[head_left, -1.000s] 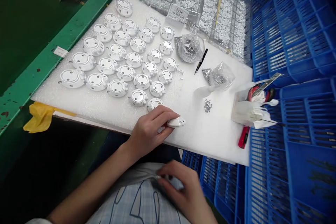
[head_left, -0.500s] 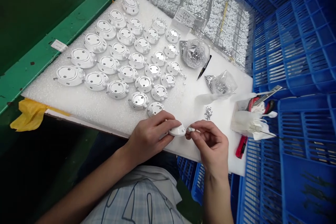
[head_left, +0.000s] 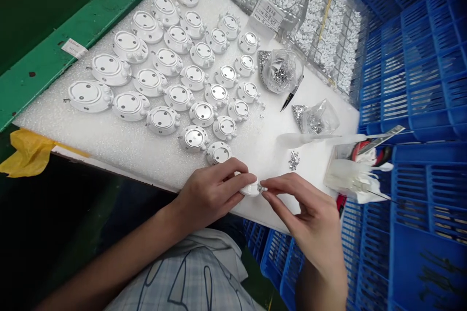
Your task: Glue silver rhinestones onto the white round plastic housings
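Note:
My left hand (head_left: 211,193) is closed around a white round plastic housing (head_left: 251,189) at the near edge of a white foam board (head_left: 127,148). My right hand (head_left: 310,214) pinches a tiny white and metal part (head_left: 261,188) against the right side of that housing. Just beyond my left hand lie several rows of matching white round housings (head_left: 178,96) with silvery centres. A small heap of loose metal bits (head_left: 294,160) sits on the foam just beyond my right hand.
Two clear bags of metal parts (head_left: 282,70) (head_left: 316,117) and black tweezers (head_left: 291,97) lie on the foam. A clear compartment box of white pieces (head_left: 310,14) stands behind. Blue plastic crates (head_left: 416,107) fill the right. A white container with tools (head_left: 355,170) sits at the foam's right edge.
My right hand rose from my lap to the housing with a small part pinched in it and now presses it at the housing's side. The left hand kept its hold.

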{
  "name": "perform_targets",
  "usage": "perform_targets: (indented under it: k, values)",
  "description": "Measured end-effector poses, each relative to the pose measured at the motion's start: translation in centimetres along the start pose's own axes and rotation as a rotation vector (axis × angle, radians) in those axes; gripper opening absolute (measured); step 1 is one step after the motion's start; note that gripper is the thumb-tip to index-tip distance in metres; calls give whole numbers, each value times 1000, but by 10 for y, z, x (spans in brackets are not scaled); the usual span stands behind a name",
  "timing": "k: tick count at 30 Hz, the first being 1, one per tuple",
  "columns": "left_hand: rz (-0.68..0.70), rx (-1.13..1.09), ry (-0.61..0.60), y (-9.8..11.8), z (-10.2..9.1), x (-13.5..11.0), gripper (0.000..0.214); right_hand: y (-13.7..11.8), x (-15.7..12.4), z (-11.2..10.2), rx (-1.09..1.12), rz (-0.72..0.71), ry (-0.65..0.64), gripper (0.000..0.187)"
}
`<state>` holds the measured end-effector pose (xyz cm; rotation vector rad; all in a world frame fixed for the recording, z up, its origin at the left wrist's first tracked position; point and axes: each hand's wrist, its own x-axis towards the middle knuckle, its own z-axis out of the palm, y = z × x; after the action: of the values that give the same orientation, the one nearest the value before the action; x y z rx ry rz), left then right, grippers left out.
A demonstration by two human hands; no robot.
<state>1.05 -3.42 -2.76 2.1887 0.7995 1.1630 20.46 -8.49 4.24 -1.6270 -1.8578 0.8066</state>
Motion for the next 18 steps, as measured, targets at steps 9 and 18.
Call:
perform_targets:
  k: [9,18]
  values:
    - [-4,-15,2,2,-1,-2,20,-3,6,-7,-41,-54,-55,26]
    - [-17,-45,-2,1,0,-3,21,0,9,-2,-55,-89,-6,18]
